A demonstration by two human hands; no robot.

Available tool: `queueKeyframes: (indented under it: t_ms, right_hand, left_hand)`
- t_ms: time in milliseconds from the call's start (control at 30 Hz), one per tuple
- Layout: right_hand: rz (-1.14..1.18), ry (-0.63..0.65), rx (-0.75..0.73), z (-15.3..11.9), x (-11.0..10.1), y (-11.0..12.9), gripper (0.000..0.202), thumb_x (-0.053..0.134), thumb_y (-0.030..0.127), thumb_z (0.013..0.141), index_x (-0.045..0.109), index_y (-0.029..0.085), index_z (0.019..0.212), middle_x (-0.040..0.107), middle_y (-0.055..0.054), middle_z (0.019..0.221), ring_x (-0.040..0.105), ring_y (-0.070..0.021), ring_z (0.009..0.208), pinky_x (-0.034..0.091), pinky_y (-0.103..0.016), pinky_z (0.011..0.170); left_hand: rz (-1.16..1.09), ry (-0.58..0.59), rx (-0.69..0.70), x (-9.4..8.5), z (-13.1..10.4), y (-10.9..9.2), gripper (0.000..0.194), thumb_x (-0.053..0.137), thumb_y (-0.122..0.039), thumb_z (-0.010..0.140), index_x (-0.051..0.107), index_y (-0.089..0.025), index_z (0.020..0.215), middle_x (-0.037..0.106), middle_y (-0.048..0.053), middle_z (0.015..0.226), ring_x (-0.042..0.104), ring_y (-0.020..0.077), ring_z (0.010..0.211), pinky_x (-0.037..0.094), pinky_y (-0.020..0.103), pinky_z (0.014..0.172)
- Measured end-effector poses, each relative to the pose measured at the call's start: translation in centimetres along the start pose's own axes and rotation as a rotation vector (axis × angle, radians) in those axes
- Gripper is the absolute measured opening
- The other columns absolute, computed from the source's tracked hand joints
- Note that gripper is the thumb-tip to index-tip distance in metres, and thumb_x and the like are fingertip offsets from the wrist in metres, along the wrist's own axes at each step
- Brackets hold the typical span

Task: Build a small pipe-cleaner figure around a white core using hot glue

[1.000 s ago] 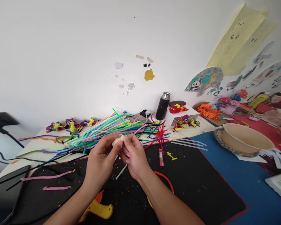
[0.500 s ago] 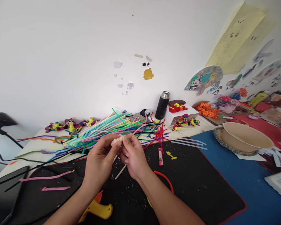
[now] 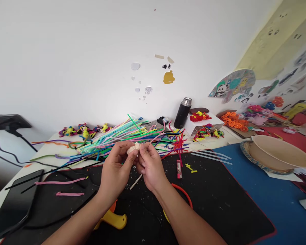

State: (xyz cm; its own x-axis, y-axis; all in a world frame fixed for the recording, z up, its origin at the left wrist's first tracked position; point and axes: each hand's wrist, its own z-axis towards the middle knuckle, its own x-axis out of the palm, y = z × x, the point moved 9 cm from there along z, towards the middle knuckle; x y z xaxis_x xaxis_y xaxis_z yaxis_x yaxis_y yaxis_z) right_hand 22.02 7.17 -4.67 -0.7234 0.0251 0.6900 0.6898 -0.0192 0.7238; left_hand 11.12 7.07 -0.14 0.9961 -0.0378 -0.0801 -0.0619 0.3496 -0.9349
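Note:
A small cream-coloured coiled piece (image 3: 133,148) is pinched between my two hands above the black mat (image 3: 209,194). My left hand (image 3: 119,166) grips its left side with thumb and fingers. On its right, the thumb and forefinger of my right hand (image 3: 151,165) press against the piece. A cream stem (image 3: 136,182) slants on the mat just below my hands. Behind them lies a large pile of colourful pipe cleaners (image 3: 112,137). Two pink twisted stems (image 3: 61,182) rest to the left on the mat.
A yellow-handled tool (image 3: 114,219) lies under my left forearm. Farther back are a black bottle (image 3: 183,114) and a white box (image 3: 211,122) with small figures. A round bowl (image 3: 280,151) stands at right. A dark tablet-like slab (image 3: 15,200) and cables lie at left.
The view has shifted, so most things sit farther right in the picture. My hands still hold the cream piece in nearly the same pose.

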Motion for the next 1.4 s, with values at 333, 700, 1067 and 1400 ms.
queueKeyframes:
  t_ms: [333,700,1067,1400]
  right_hand:
    - [-0.012,-0.004,-0.007,0.13,-0.21,-0.17,0.045,0.080,0.054,0.084,0.049,0.022,0.080,0.034,0.013,0.050,0.017,-0.0050,0.043,0.019,-0.015,0.037]
    - [-0.001,-0.007,0.007,0.02,-0.02,-0.04,0.050,0.083,0.058,0.078,0.047,0.022,0.078,0.033,0.014,0.048,0.016,-0.0046,0.042,0.018,-0.014,0.037]
    - [-0.004,0.017,0.018,0.05,0.12,-0.01,0.049,0.081,0.058,0.080,0.048,0.022,0.078,0.034,0.013,0.049,0.016,-0.0040,0.042,0.017,-0.014,0.037]
    - [-0.001,0.012,0.026,0.02,0.18,-0.33,0.050,0.081,0.058,0.080,0.048,0.022,0.077,0.034,0.013,0.050,0.016,-0.0044,0.042,0.017,-0.015,0.037]
  left_hand:
    - [0.093,0.031,0.016,-0.01,-0.01,0.29,0.023,0.066,-0.039,0.096,0.069,-0.022,0.111,0.074,0.007,0.108,0.070,0.0208,0.091,0.056,0.030,0.079]
    - [-0.161,0.019,-0.100,0.32,0.32,0.47,0.031,0.076,-0.037,0.089,0.053,-0.023,0.104,0.071,0.002,0.093,0.068,0.0167,0.075,0.056,0.026,0.066]
    - [-0.208,0.042,-0.148,0.28,0.53,0.38,0.034,0.077,-0.036,0.088,0.054,-0.022,0.108,0.075,0.002,0.092,0.070,0.0164,0.076,0.057,0.026,0.068]
    - [-0.208,0.032,-0.134,0.26,0.75,-0.07,0.031,0.076,-0.039,0.088,0.051,-0.023,0.097,0.071,-0.003,0.075,0.066,0.0140,0.061,0.055,0.024,0.059]
